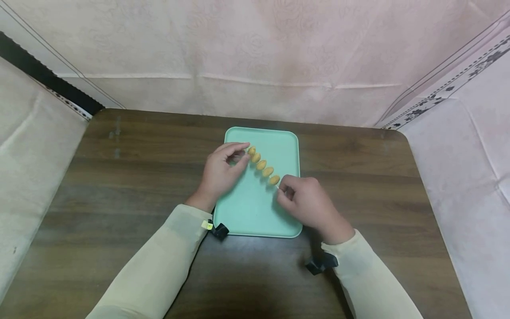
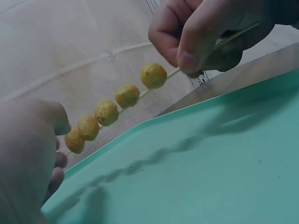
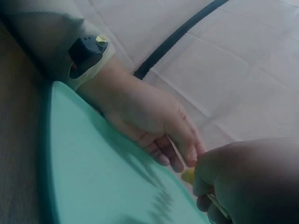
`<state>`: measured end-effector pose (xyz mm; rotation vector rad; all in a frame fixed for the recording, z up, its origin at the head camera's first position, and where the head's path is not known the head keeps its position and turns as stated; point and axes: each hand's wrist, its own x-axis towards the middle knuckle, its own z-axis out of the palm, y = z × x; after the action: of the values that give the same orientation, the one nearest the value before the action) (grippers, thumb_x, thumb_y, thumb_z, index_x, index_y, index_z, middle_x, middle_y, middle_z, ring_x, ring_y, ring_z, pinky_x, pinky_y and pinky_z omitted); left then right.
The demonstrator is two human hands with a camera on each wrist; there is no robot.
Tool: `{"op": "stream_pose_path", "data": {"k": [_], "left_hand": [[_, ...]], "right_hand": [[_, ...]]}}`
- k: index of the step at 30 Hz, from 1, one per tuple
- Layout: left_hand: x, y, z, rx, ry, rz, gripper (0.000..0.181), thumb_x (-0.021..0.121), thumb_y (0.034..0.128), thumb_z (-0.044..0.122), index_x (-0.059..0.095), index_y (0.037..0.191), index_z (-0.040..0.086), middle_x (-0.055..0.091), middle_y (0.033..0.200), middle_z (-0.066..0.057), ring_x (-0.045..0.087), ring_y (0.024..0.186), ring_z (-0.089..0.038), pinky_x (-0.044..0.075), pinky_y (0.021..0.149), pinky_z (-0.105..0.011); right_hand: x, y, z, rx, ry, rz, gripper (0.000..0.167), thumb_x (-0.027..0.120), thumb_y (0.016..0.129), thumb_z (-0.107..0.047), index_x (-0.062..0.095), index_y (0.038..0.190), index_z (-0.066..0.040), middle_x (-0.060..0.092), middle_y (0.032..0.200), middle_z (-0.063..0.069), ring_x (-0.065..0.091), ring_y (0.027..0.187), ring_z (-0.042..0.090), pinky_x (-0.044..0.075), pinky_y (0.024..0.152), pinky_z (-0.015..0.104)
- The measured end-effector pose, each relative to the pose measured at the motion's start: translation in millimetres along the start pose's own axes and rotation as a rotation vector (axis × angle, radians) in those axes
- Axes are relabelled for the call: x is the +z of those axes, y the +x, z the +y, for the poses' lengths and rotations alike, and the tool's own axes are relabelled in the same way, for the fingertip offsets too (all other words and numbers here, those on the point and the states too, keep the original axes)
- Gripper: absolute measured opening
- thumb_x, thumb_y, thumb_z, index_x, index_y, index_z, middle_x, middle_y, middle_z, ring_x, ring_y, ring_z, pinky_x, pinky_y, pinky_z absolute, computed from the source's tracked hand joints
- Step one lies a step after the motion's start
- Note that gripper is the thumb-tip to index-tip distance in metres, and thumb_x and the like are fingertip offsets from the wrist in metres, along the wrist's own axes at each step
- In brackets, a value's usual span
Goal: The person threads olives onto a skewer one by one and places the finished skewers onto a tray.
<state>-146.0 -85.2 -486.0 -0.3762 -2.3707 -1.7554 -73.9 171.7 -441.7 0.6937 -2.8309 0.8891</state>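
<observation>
A thin skewer (image 2: 174, 72) carries several small, wrinkled yellow-brown balls (image 2: 106, 112) that look like food. It hangs slanted above a mint-green tray (image 1: 247, 217), casting its shadow there. My right hand (image 1: 304, 201) pinches the bare stick at the near right end, and the stick's tail runs back under the palm in the left wrist view. At the far left end, the thumb and forefinger of my left hand (image 1: 223, 170) close about the endmost ball (image 2: 74, 140). In the right wrist view my right hand (image 3: 252, 182) hides most of the skewer.
The tray lies on a dark brown wooden table (image 1: 131, 199). Pale cloth (image 1: 255, 53) hangs behind and at both sides. A small black camera is strapped at each wrist, and a black cable (image 1: 187, 270) runs along the left sleeve.
</observation>
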Motion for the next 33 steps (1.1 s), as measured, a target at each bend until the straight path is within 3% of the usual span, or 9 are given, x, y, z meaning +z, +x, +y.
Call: {"op": "stream_pose_path", "data": {"k": [5, 14, 29, 33], "left_hand": [[-2.4, 0.2, -0.2, -0.023, -0.015, 0.02, 0.029, 0.077, 0.1073, 0.019, 0.082, 0.136, 0.012, 0.072, 0.146, -0.004, 0.067, 0.136, -0.019, 0.062, 0.102, -0.048], [-4.0, -1.1, 0.6, -0.038, 0.005, 0.018, 0.021, 0.076, 0.1073, 0.019, 0.085, 0.126, 0.016, 0.072, 0.146, -0.006, 0.065, 0.137, -0.016, 0.06, 0.103, -0.05], [-2.3, -1.8, 2.1, -0.033, 0.008, 0.016, 0.018, 0.075, 0.1084, 0.021, 0.085, 0.119, 0.01, 0.072, 0.142, -0.002, 0.065, 0.135, -0.015, 0.058, 0.097, -0.047], [-1.8, -2.7, 2.0, -0.031, 0.001, 0.017, 0.018, 0.075, 0.1082, 0.02, 0.085, 0.12, 0.011, 0.072, 0.143, -0.006, 0.064, 0.135, -0.015, 0.058, 0.098, -0.049]], "right_hand": [[8, 5.6, 0, 0.095, -0.048, 0.006, 0.019, 0.068, 0.098, -0.011, 0.066, 0.08, -0.017, 0.052, 0.058, -0.008, 0.046, 0.052, 0.009, 0.037, 0.048, 0.026], [23, 15.0, -16, 0.315, -0.121, -0.06, 0.021, 0.065, 0.098, -0.013, 0.06, 0.079, -0.017, 0.051, 0.059, -0.001, 0.047, 0.051, 0.016, 0.034, 0.046, 0.029], [37, 24.8, -23, 0.38, -0.091, -0.164, 0.03, 0.065, 0.101, -0.015, 0.058, 0.072, -0.018, 0.05, 0.058, -0.002, 0.048, 0.051, 0.015, 0.033, 0.047, 0.028], [36, 25.2, -23, 0.38, -0.076, -0.17, 0.031, 0.065, 0.102, -0.016, 0.057, 0.071, -0.017, 0.05, 0.058, -0.002, 0.049, 0.051, 0.015, 0.034, 0.048, 0.028]]}}
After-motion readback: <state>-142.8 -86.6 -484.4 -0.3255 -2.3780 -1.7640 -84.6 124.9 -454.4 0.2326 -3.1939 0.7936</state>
